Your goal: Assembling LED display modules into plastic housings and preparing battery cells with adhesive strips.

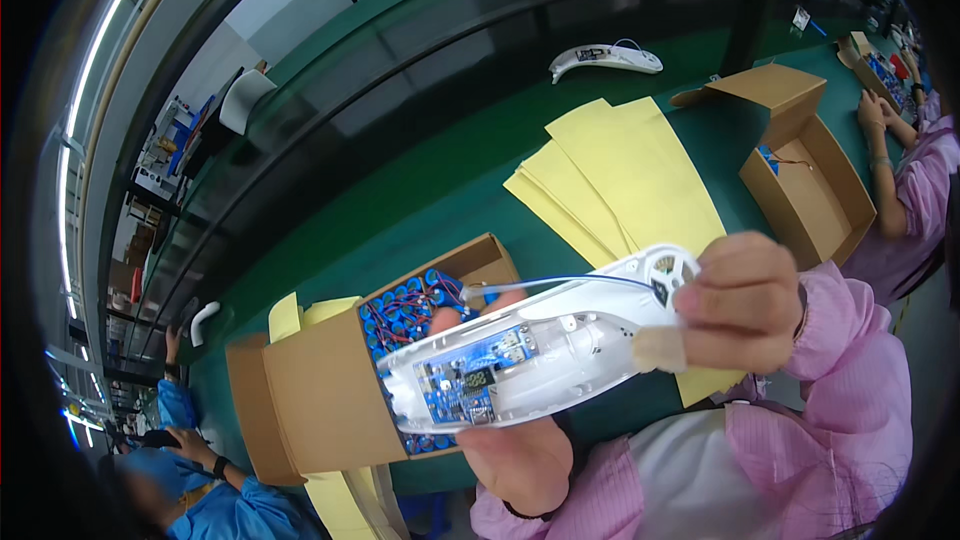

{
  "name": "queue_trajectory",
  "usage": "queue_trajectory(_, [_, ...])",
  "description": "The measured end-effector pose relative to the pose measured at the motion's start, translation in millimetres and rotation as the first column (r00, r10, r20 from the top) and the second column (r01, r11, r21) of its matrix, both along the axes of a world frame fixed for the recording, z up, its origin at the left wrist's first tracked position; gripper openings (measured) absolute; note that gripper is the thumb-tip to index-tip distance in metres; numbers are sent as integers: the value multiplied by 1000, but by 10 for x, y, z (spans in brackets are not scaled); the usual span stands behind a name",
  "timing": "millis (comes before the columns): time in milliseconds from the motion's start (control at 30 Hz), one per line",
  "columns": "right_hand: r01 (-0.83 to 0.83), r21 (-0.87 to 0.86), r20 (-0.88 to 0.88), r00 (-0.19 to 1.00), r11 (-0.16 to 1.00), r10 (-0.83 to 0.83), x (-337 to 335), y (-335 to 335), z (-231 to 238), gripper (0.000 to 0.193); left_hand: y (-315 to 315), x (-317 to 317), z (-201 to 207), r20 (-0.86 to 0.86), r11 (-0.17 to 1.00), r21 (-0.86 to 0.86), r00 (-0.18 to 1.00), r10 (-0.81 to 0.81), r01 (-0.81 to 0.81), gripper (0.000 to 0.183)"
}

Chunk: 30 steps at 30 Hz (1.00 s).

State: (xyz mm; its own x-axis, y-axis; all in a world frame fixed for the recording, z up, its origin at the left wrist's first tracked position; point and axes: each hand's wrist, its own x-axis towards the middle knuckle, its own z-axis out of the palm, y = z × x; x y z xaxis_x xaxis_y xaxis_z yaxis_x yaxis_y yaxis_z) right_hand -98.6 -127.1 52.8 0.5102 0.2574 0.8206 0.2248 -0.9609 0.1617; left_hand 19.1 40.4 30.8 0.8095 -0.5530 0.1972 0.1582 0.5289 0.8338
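Observation:
A white curved plastic housing [570,380], open side up, is held tilted in front of me over a cardboard box. Inside its wider part sits a blue circuit board [465,375] with a small dark display. My left hand [520,460] grips the housing from beneath, thumb at the near edge and fingertips showing past the far edge. Around the narrow right end my right hand [740,305] is closed, with a pale covering on one finger. A thin wire [560,280] runs from a round part at that end toward my left fingertips.
Under the housing, a cardboard box [310,390] holds several blue cylindrical cells with red and dark wires. Yellow sheets [640,180] lie beyond my right hand. A second cardboard box [810,190] stands right; another housing [605,58] rests at the back. Co-workers sit on both sides.

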Motion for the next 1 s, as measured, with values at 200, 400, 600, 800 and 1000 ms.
queue_trajectory(200, [-62, 668, -197, 946, 742, 257, -268, 82, 223, 23, -47, -155, -20, 62, 997, 36, 996, -68, 66, 78])
queue_trajectory(400, [108, 961, -210, 883, 255, 420, -163, -24, 288, 36, -84, -317, 50, 153, 950, 278, 969, -194, 146, 93])
queue_trajectory(600, [190, 982, -173, 837, 20, 519, -129, -53, 302, 30, -69, -349, 4, 241, 938, 325, 948, -207, 123, 90])
queue_trajectory(800, [174, 984, -125, 812, -31, 570, -118, -37, 298, 32, -95, -373, -17, 253, 926, 371, 952, -174, 71, 90])
queue_trajectory(1000, [204, 979, -174, 790, 17, 588, -106, -56, 277, 35, -90, -365, -10, 236, 926, 372, 957, -168, 71, 90])
